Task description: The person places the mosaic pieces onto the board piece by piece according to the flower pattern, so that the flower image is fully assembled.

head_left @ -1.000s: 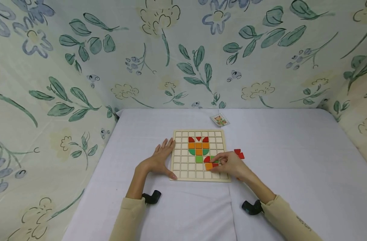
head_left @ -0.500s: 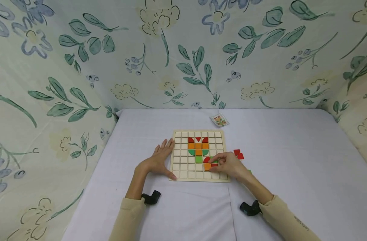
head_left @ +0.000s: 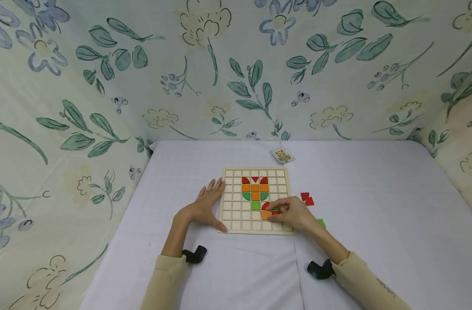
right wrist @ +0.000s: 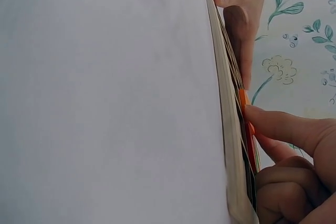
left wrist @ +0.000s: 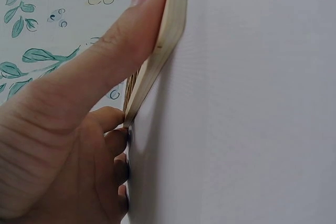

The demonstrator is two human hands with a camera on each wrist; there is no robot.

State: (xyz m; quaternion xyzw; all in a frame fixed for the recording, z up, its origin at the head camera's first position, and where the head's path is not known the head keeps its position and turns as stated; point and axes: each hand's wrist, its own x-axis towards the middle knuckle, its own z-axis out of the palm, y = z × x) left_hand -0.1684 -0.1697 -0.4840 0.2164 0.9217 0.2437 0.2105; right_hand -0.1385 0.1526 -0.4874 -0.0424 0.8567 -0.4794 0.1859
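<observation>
Centrally, on the white-covered surface [head_left: 375,206]: one pale wooden grid board [head_left: 236,217], divided into square cells. Left hand [head_left: 205,209]: one, spread wide, thumb at the board's near left corner, fingers along its left edge; my left wrist view shows the thumb laid against the rim. Right hand [head_left: 294,211]: one, thumb and index finger bent in a narrow pinch at an orange square [head_left: 265,215] on the board's near right part. Just beyond that square, one red quarter piece [head_left: 265,206]; just right of it, a red piece [head_left: 275,212], partly covered by the right hand. Left of the quarter piece, one light green square [head_left: 256,205]. Farther up the board, in rows: two red corner pieces [head_left: 264,180] flanking a red triangle [head_left: 255,179]; three orange pieces [head_left: 255,187]; one orange tile [head_left: 255,196] between two dark green pieces [head_left: 264,196]. Loose, right of the board, I count two red tiles [head_left: 309,201] and, nearer, one green tile [head_left: 321,223]. Beyond the far edge, one small patterned card [head_left: 282,155].
</observation>
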